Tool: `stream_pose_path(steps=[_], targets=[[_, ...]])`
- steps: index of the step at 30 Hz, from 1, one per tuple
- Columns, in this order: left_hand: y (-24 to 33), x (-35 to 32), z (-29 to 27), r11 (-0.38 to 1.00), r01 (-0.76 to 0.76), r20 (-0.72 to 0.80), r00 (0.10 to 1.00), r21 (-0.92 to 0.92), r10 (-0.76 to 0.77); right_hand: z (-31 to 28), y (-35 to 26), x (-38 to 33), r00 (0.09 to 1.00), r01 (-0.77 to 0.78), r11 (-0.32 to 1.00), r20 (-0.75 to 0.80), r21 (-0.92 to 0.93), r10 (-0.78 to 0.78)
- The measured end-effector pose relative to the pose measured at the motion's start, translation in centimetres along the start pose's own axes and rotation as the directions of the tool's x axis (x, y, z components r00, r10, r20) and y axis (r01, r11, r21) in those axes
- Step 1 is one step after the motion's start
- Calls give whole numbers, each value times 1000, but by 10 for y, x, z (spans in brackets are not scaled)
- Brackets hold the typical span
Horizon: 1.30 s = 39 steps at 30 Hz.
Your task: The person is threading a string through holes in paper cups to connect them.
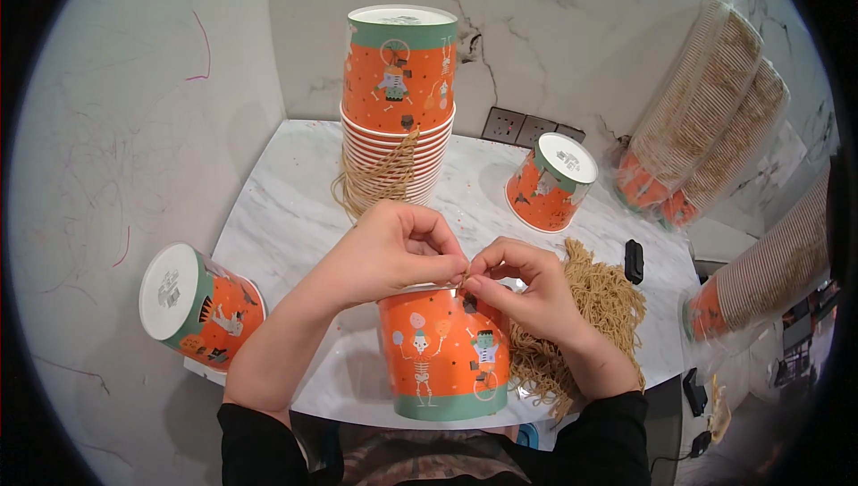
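An orange paper bucket (442, 343) with a green base band and skeleton pictures stands upright at the table's near edge, in front of me. At its rim, my left hand (389, 254) pinches with thumb and forefinger. My right hand (527, 280) pinches at the same spot, its fingertips touching the left ones. A bit of tan string seems to show between the fingertips, mostly hidden by them. Beside my right wrist lies a heap of tan strings (601, 298). More strings (380, 173) hang over the side of a tall stack of upside-down buckets (398, 84).
A single upside-down bucket (551, 182) stands at the back right, and another bucket (201, 307) is at the left edge. A small black object (634, 261) lies right of the strings. Plastic-wrapped bucket stacks (706, 120) lean at the far right, near wall sockets (533, 129).
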<state>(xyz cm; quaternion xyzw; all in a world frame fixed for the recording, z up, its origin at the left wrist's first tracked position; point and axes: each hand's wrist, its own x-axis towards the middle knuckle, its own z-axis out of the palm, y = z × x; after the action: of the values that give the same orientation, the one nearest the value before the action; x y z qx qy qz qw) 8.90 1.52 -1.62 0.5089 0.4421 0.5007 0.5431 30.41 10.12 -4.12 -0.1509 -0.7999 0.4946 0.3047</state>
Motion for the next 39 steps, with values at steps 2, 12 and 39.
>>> stream_pose_path(steps=[2, 12, 39], targets=[[-2, 0, -1, 1000, -12, -2, 1000, 24, 12, -1, 2, 0, 997, -71, 995, 27, 66, 69], [1, 0, -2, 999, 9, 16, 1000, -35, -9, 0, 1, -1, 987, -153, 979, 60, 137, 146], [1, -5, -2, 983, -85, -79, 992, 164, 99, -4, 2, 2, 958, -282, 912, 138, 299, 251]])
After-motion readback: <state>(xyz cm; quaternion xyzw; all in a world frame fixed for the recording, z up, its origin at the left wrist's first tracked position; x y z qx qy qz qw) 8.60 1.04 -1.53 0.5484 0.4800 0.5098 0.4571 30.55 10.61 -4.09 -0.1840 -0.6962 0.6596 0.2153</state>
